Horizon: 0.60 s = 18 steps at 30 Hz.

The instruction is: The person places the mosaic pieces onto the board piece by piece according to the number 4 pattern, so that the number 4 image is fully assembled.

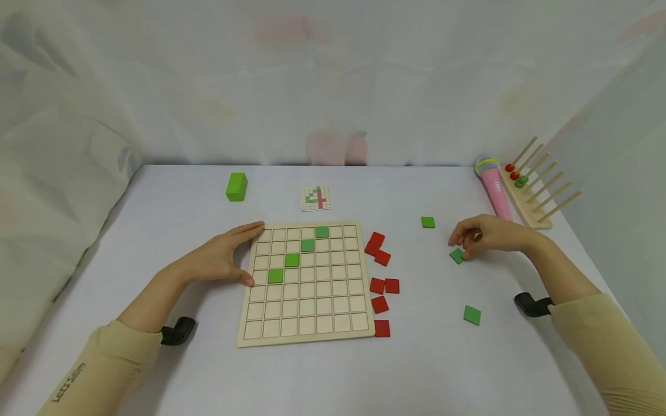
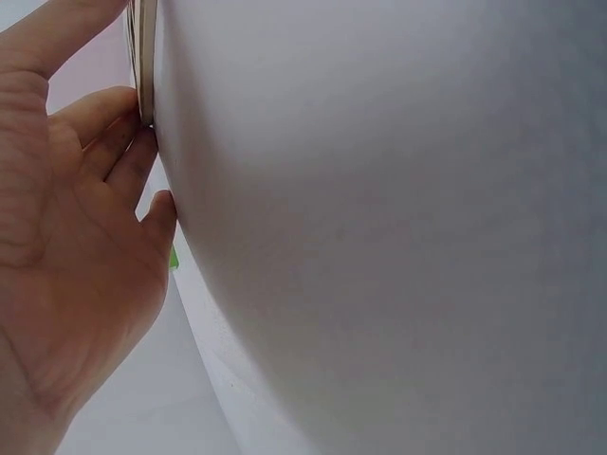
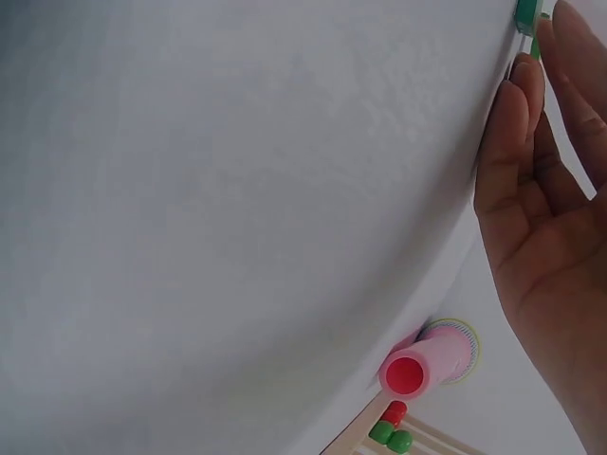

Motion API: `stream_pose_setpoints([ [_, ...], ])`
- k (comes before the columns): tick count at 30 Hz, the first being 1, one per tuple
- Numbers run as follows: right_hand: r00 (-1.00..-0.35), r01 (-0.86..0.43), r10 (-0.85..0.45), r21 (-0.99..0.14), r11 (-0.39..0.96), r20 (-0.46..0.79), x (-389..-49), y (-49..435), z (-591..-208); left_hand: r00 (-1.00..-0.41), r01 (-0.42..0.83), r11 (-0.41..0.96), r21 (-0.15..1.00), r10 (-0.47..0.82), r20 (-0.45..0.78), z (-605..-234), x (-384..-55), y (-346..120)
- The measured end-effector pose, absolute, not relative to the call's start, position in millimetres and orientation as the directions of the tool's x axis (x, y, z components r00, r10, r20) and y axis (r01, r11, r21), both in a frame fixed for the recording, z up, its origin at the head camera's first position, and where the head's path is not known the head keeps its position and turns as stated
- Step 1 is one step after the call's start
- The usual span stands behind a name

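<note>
My left hand rests at the left edge of a wooden grid board, thumb and fingers spread, fingertips at its rim. In the left wrist view the fingertips of the left hand meet the board's edge. Several green tiles form a diagonal in the upper grid squares. My right hand is low over a green tile, fingers bent and thumb tip at the tile's edge. In the right wrist view a green tile shows just beyond the fingertips.
Several red tiles lie along the board's right side. Two more green tiles lie farther right. Behind the board are a pattern card and a green block. A pink microphone and pegged bead rack stand at back right.
</note>
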State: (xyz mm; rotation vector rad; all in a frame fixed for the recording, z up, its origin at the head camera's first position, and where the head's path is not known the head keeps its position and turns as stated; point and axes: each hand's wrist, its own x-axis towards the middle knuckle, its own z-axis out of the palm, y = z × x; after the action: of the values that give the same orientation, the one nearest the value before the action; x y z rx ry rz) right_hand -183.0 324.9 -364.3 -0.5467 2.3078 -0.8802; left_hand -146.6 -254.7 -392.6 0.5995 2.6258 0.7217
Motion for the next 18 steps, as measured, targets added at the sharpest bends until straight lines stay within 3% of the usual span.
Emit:
stream_pose_setpoints([
  [18,-0.746,-0.185,-0.556,-0.688,0.702,-0.367,-180.9,323.8,-366.4,-0.851,0.293,0.786,0.544,0.474,-0.227,-390.8,-146.5,-253.3],
])
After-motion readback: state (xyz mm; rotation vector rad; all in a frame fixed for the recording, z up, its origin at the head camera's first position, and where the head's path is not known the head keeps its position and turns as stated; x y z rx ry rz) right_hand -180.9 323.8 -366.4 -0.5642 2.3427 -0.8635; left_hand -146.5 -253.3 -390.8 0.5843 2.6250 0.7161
